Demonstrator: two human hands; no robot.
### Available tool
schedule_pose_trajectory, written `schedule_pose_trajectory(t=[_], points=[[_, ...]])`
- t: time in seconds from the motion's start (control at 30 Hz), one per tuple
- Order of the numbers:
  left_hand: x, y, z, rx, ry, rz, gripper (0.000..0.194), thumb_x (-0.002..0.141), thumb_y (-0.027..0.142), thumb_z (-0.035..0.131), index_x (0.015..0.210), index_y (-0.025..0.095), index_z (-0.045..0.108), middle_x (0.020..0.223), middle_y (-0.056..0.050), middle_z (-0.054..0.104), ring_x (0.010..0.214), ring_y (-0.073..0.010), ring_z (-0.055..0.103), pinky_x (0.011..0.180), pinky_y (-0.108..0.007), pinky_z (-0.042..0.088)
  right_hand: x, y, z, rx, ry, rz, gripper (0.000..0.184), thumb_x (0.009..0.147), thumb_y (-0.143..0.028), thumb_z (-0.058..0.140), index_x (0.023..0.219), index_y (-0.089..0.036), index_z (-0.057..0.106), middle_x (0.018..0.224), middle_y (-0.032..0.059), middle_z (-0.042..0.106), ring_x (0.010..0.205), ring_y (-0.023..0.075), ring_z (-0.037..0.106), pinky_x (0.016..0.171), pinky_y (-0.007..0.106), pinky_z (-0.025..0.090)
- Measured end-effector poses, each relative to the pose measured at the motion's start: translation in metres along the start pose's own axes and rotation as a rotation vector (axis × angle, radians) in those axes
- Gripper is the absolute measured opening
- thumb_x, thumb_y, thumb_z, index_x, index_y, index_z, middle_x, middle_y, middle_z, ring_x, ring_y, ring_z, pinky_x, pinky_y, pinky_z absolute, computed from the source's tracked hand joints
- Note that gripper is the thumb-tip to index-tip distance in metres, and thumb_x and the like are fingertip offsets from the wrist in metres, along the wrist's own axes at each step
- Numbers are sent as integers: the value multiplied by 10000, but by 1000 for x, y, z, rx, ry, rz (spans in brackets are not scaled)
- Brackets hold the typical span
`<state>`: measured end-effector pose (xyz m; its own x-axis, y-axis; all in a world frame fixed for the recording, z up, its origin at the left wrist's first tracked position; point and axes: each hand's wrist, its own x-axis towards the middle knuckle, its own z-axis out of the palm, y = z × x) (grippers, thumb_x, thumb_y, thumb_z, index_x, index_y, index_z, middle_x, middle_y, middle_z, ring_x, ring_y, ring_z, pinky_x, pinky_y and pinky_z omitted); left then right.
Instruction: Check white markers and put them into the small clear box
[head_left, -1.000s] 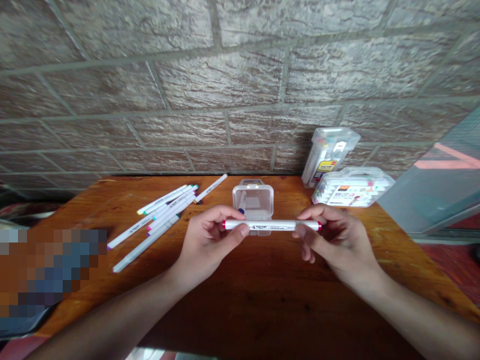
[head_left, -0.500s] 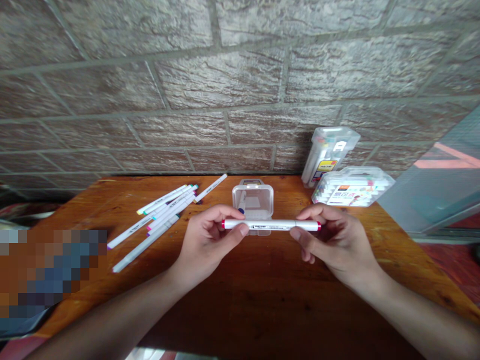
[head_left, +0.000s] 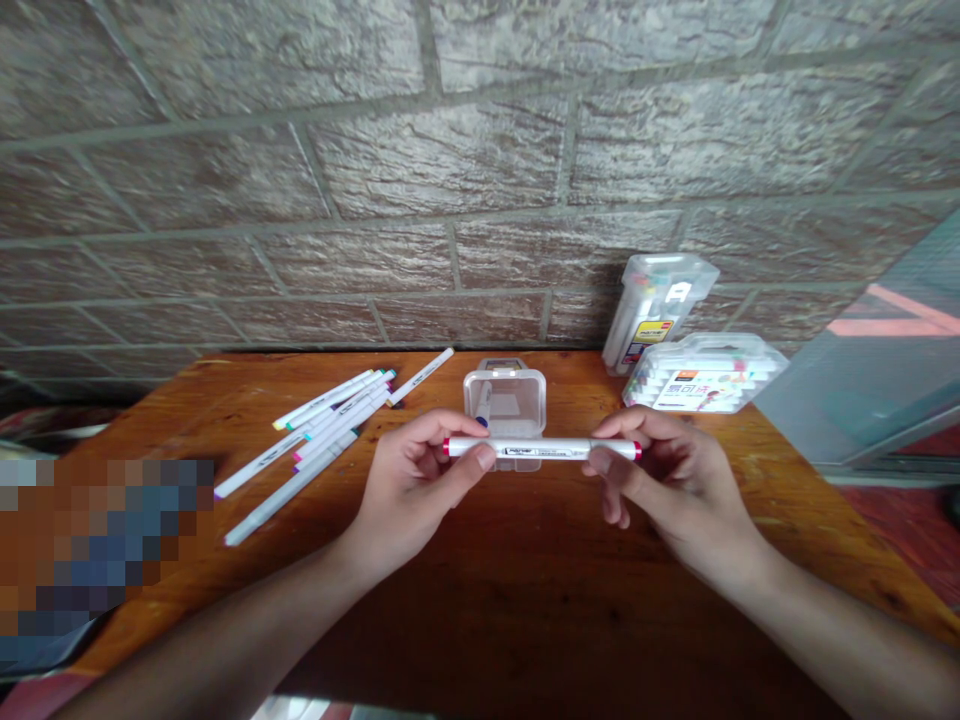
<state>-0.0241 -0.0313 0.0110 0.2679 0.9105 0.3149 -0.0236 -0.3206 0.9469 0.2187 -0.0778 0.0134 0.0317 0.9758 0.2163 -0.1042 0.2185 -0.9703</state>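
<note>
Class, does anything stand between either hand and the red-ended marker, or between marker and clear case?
Nothing visible: the left hand and right hand both hold the marker, one near each red end. No object shows between it and the clear case behind.

The desk [head_left: 525,610] stands before the wall [head_left: 450,150]. At its left lie loose markers [head_left: 349,410], partly on one another. The box [head_left: 529,390] sits mid-desk towards the back, a pen [head_left: 484,400] in its left side. Before the box, the held marker [head_left: 540,450] spans left hand [head_left: 409,485] to right hand [head_left: 679,485]. Right of the box, the rear case [head_left: 649,318] stands behind the front case [head_left: 705,378].
</note>
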Motion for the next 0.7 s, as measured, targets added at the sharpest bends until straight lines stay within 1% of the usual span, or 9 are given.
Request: schedule_pose_trajectory(t=[0.23,0.47,0.6,0.7], points=[[1,2,1,-24,-7,-9,146,890,262,804,934,149,724,586,49,598,464,-75,481,447,-197,364,1,2,-2,12,-20,-22,164,897,-313,850,919,-199,733,701,11,778,397,98,654,372,152,517],[1,1,0,-3,2,-6,142,889,260,806,939,151,732,579,51,594,465,-76,486,454,-202,369,1,3,-2,12,-10,-29,165,891,-302,850,922,-196,728,717,15,781,398,101,656,365,156,515],[1,0,0,-1,4,1,145,888,261,811,937,152,730,578,53,596,458,-74,484,454,-204,365,1,3,-2,-11,-2,-25,183,859,-272,871,915,-189,718,598,-22,720,376,103,641,356,148,509],[1,1,0,2,3,17,140,882,255,816,931,156,730,563,59,592,451,-73,482,458,-207,370,2,2,0,-23,10,-16,234,796,-239,916,902,-185,714,544,-43,689,355,97,619,352,141,503]])
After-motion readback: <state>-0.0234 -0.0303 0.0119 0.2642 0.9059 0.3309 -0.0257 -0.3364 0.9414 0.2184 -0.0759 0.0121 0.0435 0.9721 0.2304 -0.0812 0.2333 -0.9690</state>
